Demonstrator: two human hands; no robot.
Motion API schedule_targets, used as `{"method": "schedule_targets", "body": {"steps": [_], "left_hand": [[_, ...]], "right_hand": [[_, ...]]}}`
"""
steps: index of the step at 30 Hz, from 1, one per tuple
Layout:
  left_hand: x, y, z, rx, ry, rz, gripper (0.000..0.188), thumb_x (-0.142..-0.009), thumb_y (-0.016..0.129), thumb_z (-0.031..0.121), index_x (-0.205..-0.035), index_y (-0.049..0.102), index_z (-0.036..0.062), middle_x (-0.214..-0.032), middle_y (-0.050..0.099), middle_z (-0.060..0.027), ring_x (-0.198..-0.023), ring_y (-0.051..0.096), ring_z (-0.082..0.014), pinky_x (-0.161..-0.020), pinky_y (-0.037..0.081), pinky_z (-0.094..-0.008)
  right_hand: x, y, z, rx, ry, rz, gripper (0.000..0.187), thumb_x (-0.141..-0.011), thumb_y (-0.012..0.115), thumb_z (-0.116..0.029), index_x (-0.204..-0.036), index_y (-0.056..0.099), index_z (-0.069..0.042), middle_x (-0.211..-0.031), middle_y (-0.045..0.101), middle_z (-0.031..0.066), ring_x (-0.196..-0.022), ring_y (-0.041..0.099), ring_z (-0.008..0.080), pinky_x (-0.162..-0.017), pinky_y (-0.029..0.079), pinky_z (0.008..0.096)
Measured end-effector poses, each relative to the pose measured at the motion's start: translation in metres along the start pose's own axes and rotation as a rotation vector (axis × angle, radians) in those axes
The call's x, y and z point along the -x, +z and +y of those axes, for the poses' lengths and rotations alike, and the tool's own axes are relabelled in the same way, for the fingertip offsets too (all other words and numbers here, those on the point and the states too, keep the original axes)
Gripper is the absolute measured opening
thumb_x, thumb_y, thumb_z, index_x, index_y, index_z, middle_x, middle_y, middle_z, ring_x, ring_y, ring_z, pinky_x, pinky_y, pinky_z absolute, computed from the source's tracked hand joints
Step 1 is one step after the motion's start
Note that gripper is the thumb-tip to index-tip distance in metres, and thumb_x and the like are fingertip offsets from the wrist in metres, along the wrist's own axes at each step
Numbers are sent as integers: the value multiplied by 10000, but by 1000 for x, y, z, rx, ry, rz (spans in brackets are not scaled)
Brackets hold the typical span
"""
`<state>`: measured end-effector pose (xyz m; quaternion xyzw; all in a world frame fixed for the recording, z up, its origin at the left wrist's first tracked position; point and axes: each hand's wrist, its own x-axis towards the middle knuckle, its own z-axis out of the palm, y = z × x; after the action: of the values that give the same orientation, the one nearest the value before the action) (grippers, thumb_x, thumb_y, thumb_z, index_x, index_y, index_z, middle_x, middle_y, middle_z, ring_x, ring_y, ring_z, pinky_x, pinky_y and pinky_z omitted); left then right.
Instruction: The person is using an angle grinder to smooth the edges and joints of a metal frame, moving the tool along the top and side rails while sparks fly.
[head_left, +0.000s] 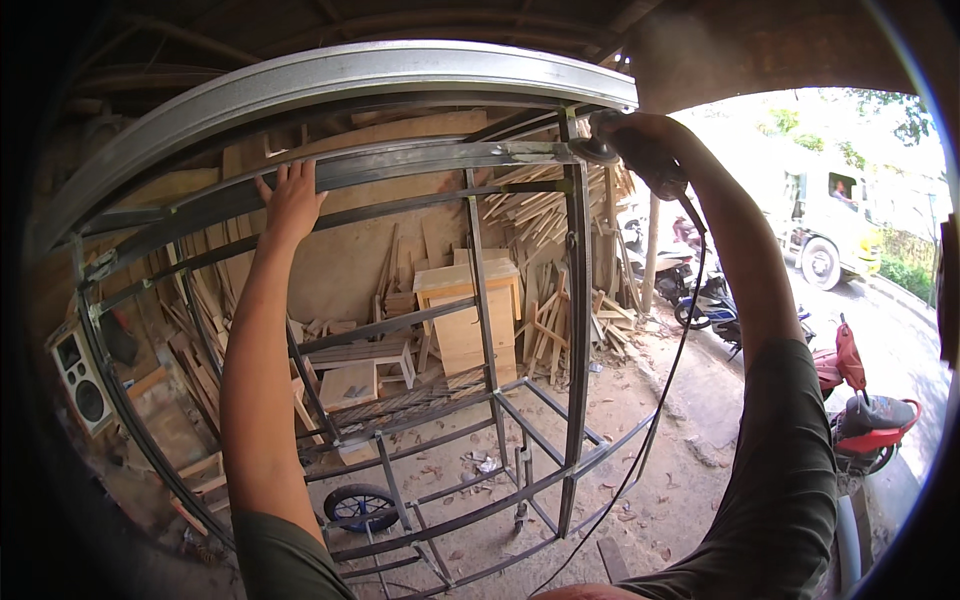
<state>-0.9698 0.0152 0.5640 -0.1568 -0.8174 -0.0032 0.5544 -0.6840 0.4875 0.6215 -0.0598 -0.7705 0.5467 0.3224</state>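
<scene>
A tall frame of welded dark metal tubes [577,300] stands before me, with a ribbed silvery sheet-metal edge [400,62] along its top. My left hand [291,200] lies against an upper crossbar [400,160], fingers spread over it. Up at the frame's top right corner, my right hand [648,124] is wrapped round an angle grinder [657,170]. The grinder's disc [594,151] is at the right end of that crossbar, close to the corner post; I cannot tell whether it touches. A dark power cord [668,385] hangs from the grinder to the ground.
Inside the frame, low down, is a small spoked wheel [360,507]. Behind stand a wooden cabinet [468,320], a bench [362,352] and stacked wood strips [545,205]. A speaker [82,380] is at left. Motorbikes [868,430] and a truck [825,225] are at right.
</scene>
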Motion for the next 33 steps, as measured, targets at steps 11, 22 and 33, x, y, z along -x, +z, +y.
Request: {"method": "schedule_targets", "body": {"steps": [11,22,33], "left_hand": [[0,0,-1,-23,-14,-26,596,-976,650,326,-1477,413,107,-1430,483,-89,-1394,408,-303,-1155,211,-739],[3,-6,-1,-27,26,-3,600,-978,645,375,-1469,424,111,-1426,490,-89,-1404,406,-296,-1150,240,-732],[1,17,-8,-116,42,103,580,-976,635,406,-1452,449,130,-1391,524,-71,-1348,468,-277,-1105,296,-747]], "right_hand": [[-34,14,50,-145,-251,31,531,-804,821,-374,-1104,633,22,-797,653,89,-595,648,183,-544,557,315],[1,17,99,-158,-399,218,535,-813,804,-438,-1034,653,25,-776,652,75,-623,655,165,-567,554,309],[106,33,227,-443,-207,505,502,-863,744,-450,-1049,626,1,-766,648,110,-613,667,211,-560,563,338]]}}
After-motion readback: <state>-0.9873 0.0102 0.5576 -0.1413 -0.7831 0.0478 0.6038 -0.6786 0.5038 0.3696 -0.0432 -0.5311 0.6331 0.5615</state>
